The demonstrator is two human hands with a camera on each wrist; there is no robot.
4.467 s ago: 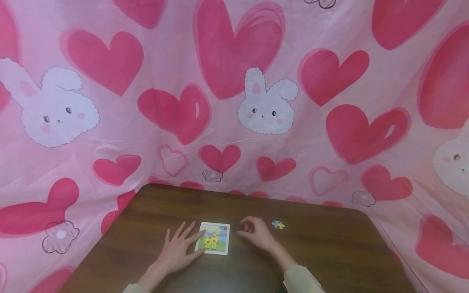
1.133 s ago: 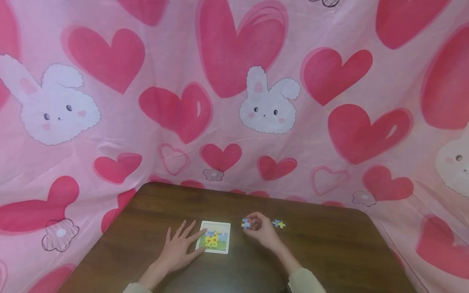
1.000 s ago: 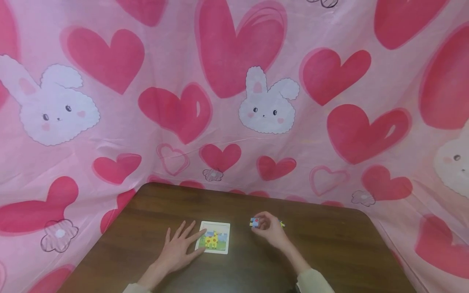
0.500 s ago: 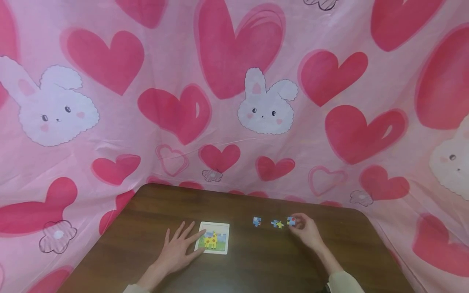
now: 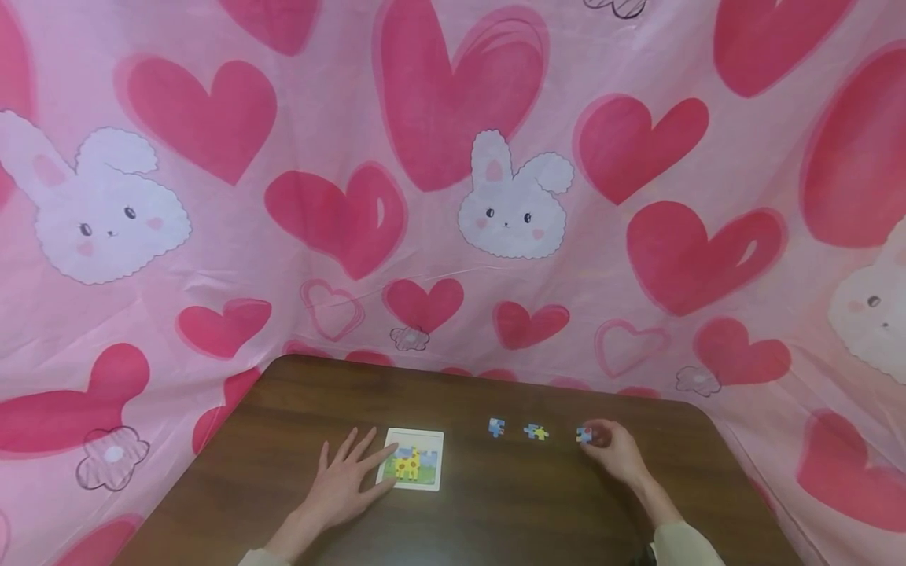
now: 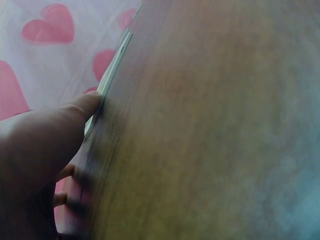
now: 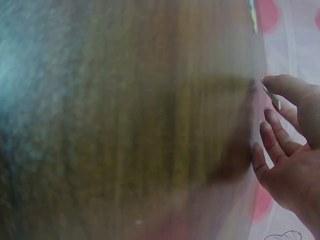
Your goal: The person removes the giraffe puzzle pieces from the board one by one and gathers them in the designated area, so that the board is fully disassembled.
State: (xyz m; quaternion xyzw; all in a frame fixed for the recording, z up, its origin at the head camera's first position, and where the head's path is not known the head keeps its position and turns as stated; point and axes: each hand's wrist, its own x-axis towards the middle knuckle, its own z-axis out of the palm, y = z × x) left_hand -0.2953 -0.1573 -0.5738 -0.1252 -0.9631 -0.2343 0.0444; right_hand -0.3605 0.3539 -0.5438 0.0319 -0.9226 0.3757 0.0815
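A small white-framed jigsaw puzzle [image 5: 425, 475] with a giraffe picture lies on the table; its top strip is pale and bare. My left hand [image 5: 342, 479] is spread beside it, thumb and index finger resting on its left side. In the left wrist view the thumb touches the frame's thin edge [image 6: 111, 70]. My right hand [image 5: 619, 453], farther right, pinches a blue puzzle piece [image 5: 583, 435] with a red spot between thumb and index finger. The right wrist view shows that piece edge-on [image 7: 272, 96], tilted at the fingertips, with the other fingers loosely bent.
Between the puzzle and my right hand lie a blue-and-white piece [image 5: 497, 428] and a blue-and-yellow piece or joined pair [image 5: 536, 432]. The dark wooden table [image 5: 495, 511] ends against a pink cloth [image 5: 439, 236] with hearts and rabbits.
The puzzle's top pieces have come out of the frame. My right hand has carried the red-spotted piece rightward past the others, leaving the blue-and-white one on the table. My left hand stays put.
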